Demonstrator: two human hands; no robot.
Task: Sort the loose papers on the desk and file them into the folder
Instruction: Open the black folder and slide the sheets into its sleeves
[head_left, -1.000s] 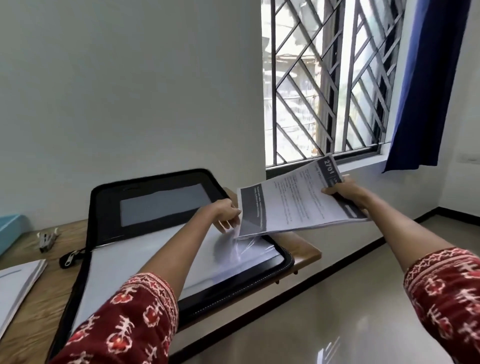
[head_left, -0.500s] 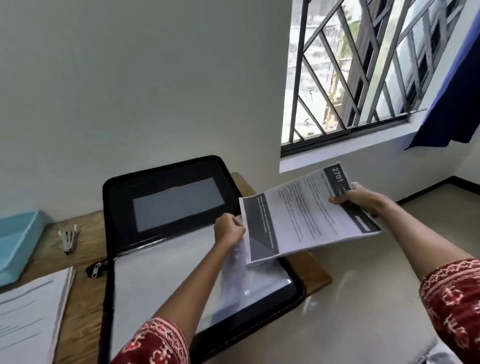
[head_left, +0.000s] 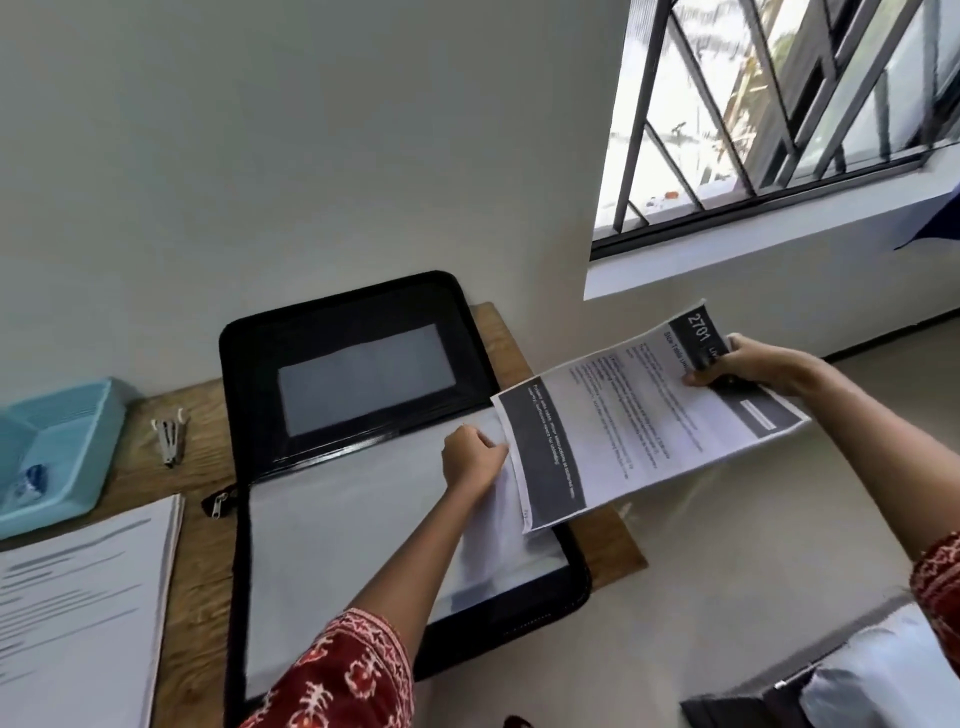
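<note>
A black zip folder (head_left: 332, 312) lies open on the wooden desk (head_left: 197, 551), its lid leaning against the wall. Clear plastic sleeves (head_left: 343, 525) fill its lower half. My left hand (head_left: 470, 460) pinches the right edge of the top sleeve and lifts it a little. My right hand (head_left: 753, 366) grips the far end of a printed sheet (head_left: 644, 431) with dark bands, held in the air off the desk's right end. The sheet's near edge hangs at the sleeve's opening, beside my left hand. A stack of loose papers (head_left: 78, 613) lies at the desk's left.
A light blue tray (head_left: 62, 436) stands at the back left. A small stapler (head_left: 169, 439) lies between the tray and the folder. The barred window (head_left: 779, 104) is up on the right, and a dark bag (head_left: 779, 696) sits on the floor at bottom right.
My view has tilted down and to the left. Both hands keep their holds, and the sheet's near edge stays by the sleeve's opening.
</note>
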